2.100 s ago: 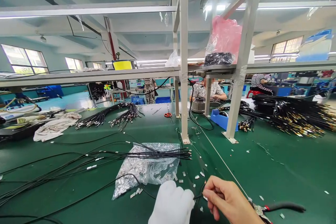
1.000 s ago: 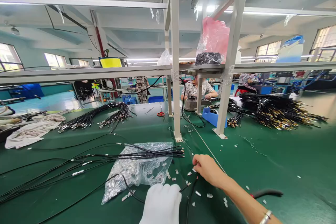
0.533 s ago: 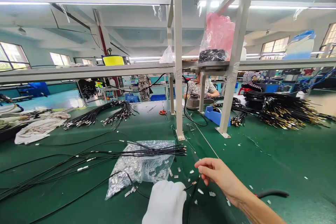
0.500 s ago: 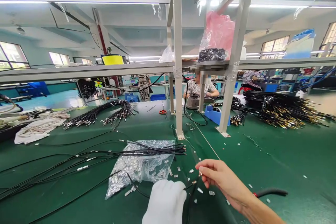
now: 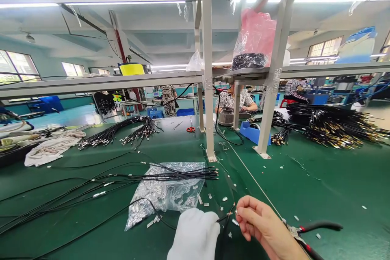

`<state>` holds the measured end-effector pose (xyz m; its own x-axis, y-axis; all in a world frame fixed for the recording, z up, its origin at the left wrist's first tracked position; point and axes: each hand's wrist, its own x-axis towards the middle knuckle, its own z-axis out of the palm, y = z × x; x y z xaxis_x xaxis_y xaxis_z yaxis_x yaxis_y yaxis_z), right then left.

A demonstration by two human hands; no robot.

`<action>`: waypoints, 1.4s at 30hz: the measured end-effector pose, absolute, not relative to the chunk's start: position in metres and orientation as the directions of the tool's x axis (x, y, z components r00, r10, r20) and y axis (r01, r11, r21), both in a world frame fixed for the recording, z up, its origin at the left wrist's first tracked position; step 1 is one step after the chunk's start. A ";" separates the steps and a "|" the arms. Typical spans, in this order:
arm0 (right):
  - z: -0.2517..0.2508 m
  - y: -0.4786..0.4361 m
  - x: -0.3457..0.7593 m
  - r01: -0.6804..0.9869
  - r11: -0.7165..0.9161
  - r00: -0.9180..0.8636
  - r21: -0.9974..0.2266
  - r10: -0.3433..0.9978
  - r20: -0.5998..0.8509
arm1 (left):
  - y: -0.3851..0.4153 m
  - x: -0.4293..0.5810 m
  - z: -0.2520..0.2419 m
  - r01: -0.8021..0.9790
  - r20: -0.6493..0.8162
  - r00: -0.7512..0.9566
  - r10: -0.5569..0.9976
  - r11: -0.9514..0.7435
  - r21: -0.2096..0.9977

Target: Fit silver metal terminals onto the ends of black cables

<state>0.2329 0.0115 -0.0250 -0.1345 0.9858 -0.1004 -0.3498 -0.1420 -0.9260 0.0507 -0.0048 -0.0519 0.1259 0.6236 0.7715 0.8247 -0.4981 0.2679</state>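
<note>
One white-gloved left hand [image 5: 195,231]: fingers are curled closed around a thin, round black cable [image 5: 224,217]; its copper-coloured end [image 5: 230,213] is left poking out toward the right.
One bare right hand [image 5: 262,225]: thumb and forefinger are pinched together just beside that end; a tiny bright speck is seen at the tips, too small to be told as a metal piece or a wire strand.
Step at the cable end: judged to be fingertip work on the copper-coloured end, with the cable steadied by the glove.
Next move: a firm hold in the glove and careful lining-up of the pinched fingertips with the cable end seem to be called for.
Clear plastic bag [image 5: 149,195]: many small silver pieces are contained in it, and a bundle of slim black cables [image 5: 185,176] is laid across its top.
Loose silver metal pieces [image 5: 224,199]: scattered between the bag and the right hand, on the smooth green tabletop [image 5: 335,183].
Pliers with black-and-red handles [image 5: 323,225]: left unheld beside the right wrist, partly hidden by it.
</note>
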 end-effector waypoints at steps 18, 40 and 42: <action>-0.044 0.007 0.240 0.655 0.600 -0.281 -0.460 0.758 0.588 | 0.003 0.050 -0.060 0.887 0.784 0.288 0.549 -0.462 -0.003; -0.020 0.009 0.239 -0.330 -0.128 -0.082 -0.935 0.991 -0.107 | -0.002 0.048 -0.054 0.853 0.817 0.171 0.550 -0.498 0.157; -0.021 0.007 0.235 -0.353 -0.134 -0.075 -0.926 0.991 -0.114 | -0.002 0.048 -0.054 0.844 0.826 0.182 0.534 -0.516 0.147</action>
